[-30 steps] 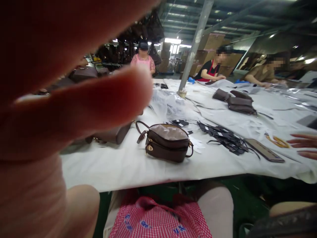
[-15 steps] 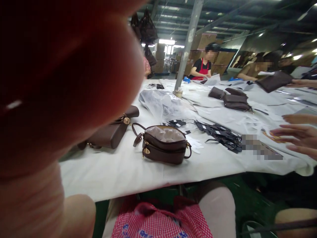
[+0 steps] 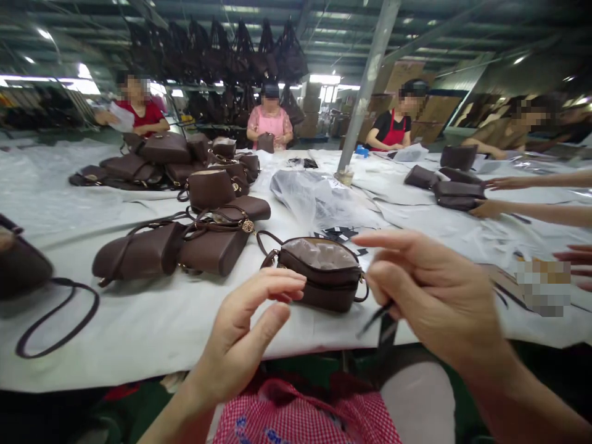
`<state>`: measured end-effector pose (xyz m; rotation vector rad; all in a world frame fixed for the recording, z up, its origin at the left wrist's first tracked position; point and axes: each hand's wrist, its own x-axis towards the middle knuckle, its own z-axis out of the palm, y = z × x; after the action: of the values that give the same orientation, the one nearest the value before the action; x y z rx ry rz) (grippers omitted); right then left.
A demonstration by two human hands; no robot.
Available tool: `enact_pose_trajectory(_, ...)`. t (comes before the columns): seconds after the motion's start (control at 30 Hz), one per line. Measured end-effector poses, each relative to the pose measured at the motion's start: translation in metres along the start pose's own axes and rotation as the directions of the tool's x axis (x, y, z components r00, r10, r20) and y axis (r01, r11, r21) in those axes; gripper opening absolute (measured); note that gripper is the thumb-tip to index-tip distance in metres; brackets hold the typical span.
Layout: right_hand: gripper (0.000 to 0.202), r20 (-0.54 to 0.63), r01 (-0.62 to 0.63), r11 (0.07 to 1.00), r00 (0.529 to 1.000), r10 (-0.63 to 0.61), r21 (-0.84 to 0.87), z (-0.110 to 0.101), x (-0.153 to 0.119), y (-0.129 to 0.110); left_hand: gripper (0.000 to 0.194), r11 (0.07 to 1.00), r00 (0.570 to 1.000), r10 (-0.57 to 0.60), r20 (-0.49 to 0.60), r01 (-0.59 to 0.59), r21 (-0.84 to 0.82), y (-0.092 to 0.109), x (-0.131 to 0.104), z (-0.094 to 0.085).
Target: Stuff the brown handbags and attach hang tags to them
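A small brown bag (image 3: 324,293) stands upright on the white-covered table, its top open and clear wrapping showing inside. My left hand (image 3: 252,330) is in front of its left side, thumb and fingers apart, holding nothing. Over the bag's right side is my right hand (image 3: 425,290), fingers curled round a thin black strap or tag (image 3: 387,324) that hangs below it. Black tags (image 3: 340,234) lie behind the bag, partly hidden by my right hand.
Brown bags (image 3: 134,253) lie to the left, with a pile (image 3: 161,154) behind. A plastic-wrapped bundle (image 3: 314,197) and a grey post (image 3: 367,86) are beyond. A co-worker's hands (image 3: 499,209) touch bags at the right; other people sit across the table.
The blurred hand that covered the left of the view is gone. Both my hands are now near the bag, the right one holding a black strip. At right, a co-worker's dark bag has been lowered.
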<state>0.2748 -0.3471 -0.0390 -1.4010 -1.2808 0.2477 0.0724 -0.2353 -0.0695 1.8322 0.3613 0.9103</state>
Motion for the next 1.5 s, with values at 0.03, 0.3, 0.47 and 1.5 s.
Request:
enact_pose_trajectory(0.03, 0.021, 0.029, -0.012, 1.000, 1.000, 0.012, 0.022, 0.011, 0.011, 0.003, 0.024, 1.000, 0.999, -0.031, 0.022, 0.031, -0.004, -0.007, -0.001, 0.005)
enact_pose_trajectory(0.3, 0.024, 0.062, -0.094, 0.991, 0.994, 0.089, 0.098, 0.044, 0.024, 0.032, 0.034, 0.972, 0.975, -0.216, 0.051, 0.219, -0.079, -0.037, 0.014, 0.040)
enact_pose_trajectory(0.47, 0.025, 0.068, -0.099, 0.993, 0.993, 0.095, 0.057, 0.044, 0.025, 0.039, 0.019, 0.813, 0.917, -0.356, 0.180, 0.399, -0.424, -0.052, 0.016, 0.047)
enact_pose_trajectory(1.5, 0.013, 0.432, 0.296, 0.940, 0.879, -0.200, -0.168, 0.043, 0.021, 0.048, 0.030, 0.914, 0.964, -0.267, 0.008, 0.256, -0.315, -0.071, 0.014, 0.040)
